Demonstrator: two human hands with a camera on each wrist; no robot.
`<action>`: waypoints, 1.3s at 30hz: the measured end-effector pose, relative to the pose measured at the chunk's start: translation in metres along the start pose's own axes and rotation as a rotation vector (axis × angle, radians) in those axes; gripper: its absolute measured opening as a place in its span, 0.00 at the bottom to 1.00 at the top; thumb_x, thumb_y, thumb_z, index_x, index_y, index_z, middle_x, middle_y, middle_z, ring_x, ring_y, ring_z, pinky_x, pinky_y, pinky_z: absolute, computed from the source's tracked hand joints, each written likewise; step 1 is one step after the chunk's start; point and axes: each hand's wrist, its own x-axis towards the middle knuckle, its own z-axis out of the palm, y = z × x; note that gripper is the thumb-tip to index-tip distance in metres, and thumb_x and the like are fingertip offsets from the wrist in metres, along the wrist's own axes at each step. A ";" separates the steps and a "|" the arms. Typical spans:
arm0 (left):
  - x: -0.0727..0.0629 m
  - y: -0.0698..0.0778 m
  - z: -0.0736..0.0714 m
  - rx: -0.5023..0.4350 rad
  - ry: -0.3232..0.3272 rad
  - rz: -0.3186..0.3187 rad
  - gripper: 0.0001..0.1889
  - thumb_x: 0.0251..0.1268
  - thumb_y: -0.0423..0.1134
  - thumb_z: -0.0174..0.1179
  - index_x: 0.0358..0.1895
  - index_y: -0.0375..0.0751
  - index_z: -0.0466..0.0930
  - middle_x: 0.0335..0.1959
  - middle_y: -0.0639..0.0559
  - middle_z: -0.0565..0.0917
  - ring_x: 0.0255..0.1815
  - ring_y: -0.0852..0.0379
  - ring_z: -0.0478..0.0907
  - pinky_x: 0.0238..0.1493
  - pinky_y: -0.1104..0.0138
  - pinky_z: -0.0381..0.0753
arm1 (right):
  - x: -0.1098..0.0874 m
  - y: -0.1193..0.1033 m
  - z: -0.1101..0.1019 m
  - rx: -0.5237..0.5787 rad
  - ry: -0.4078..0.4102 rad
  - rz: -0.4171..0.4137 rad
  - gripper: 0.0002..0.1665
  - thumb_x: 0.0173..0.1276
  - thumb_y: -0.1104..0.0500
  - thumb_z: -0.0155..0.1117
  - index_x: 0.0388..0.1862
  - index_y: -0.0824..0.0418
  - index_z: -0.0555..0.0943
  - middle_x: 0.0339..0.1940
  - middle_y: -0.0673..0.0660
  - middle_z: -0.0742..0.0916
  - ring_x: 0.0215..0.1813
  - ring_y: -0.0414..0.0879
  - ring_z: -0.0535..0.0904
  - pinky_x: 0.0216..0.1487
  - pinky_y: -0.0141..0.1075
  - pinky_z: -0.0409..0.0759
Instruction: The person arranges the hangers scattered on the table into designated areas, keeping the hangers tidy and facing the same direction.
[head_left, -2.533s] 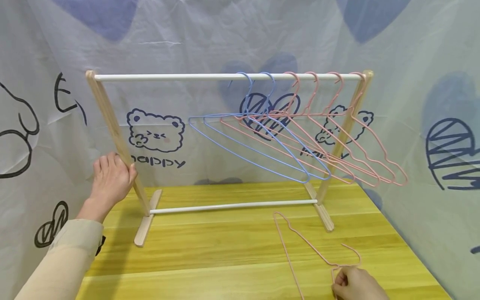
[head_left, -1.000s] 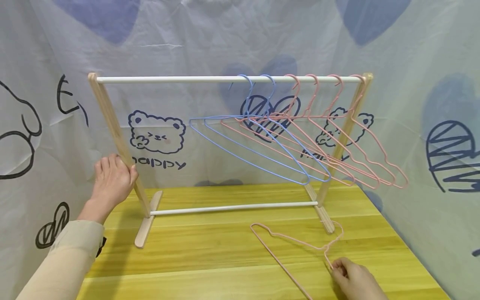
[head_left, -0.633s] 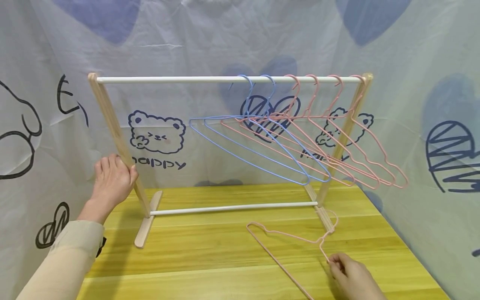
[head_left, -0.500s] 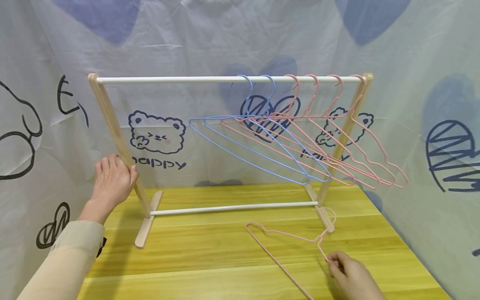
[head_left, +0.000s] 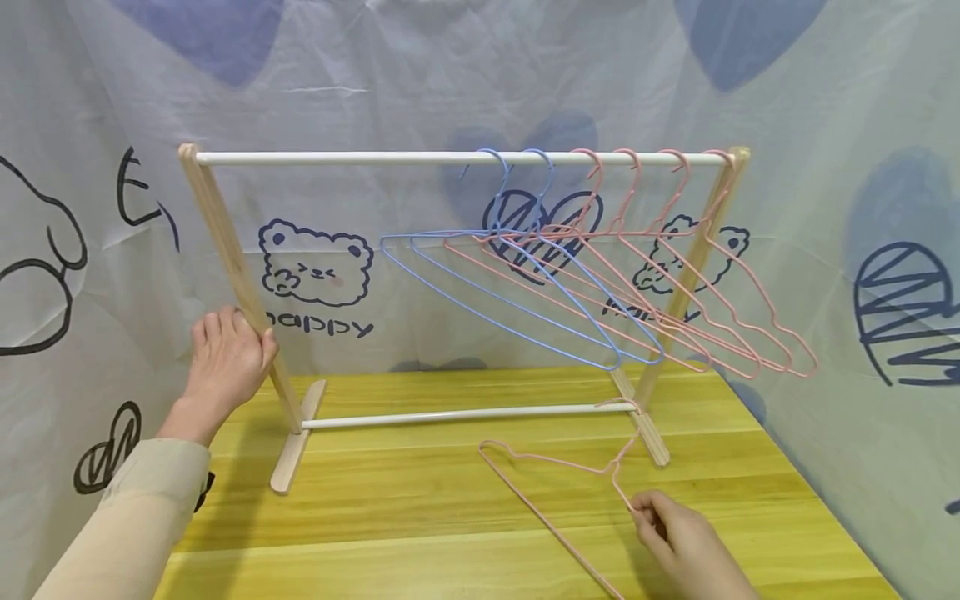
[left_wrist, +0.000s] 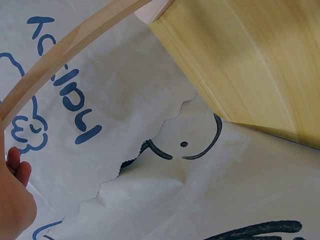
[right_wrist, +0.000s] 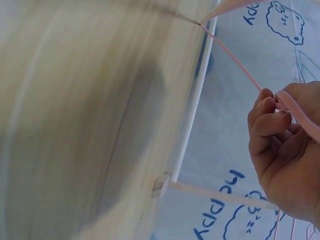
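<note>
My left hand [head_left: 230, 362] grips the left wooden post [head_left: 228, 242] of a small clothes rack about halfway up. In the left wrist view only part of that hand [left_wrist: 19, 200] shows, beside the post [left_wrist: 65, 52]. Low over the table at the right, my right hand [head_left: 686, 537] pinches a pink hanger [head_left: 616, 465] by one shoulder. The hanger's hook points toward the rack's right foot, and its near end runs out of the head view. Thumb and fingers of the right hand [right_wrist: 287, 155] close on the pink wire in the right wrist view.
Two blue hangers [head_left: 500, 187] and several pink hangers [head_left: 633, 192] hang from the right half of the white top rail [head_left: 337, 157]. A lower white rail [head_left: 465, 414] joins the rack's feet on the yellow wooden table [head_left: 420, 508]. Printed cloth [head_left: 420, 75] surrounds it.
My right hand has carried the pink hanger forward and left, lifting it and turning its hook toward the rack. The left hand keeps its grip on the post.
</note>
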 end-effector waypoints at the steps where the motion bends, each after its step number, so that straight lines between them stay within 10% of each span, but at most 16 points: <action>1: 0.000 0.000 0.000 0.004 0.000 0.002 0.20 0.80 0.42 0.44 0.33 0.27 0.61 0.38 0.31 0.62 0.41 0.32 0.55 0.50 0.40 0.52 | 0.001 -0.001 0.001 -0.001 0.001 -0.018 0.07 0.70 0.73 0.64 0.44 0.64 0.82 0.29 0.40 0.79 0.28 0.27 0.67 0.25 0.29 0.72; 15: 0.000 0.000 0.001 0.003 -0.010 -0.007 0.19 0.80 0.42 0.44 0.33 0.28 0.61 0.38 0.32 0.62 0.42 0.33 0.55 0.49 0.41 0.52 | 0.020 -0.029 0.012 0.026 -0.039 -0.097 0.05 0.74 0.69 0.62 0.47 0.66 0.82 0.30 0.38 0.77 0.29 0.26 0.69 0.28 0.28 0.76; 39: 0.001 0.000 0.001 0.003 0.002 -0.006 0.20 0.80 0.42 0.43 0.33 0.27 0.60 0.38 0.31 0.61 0.41 0.33 0.54 0.49 0.41 0.52 | 0.060 -0.063 0.014 0.168 0.130 -0.356 0.12 0.71 0.77 0.59 0.50 0.67 0.79 0.27 0.39 0.75 0.25 0.26 0.66 0.22 0.25 0.71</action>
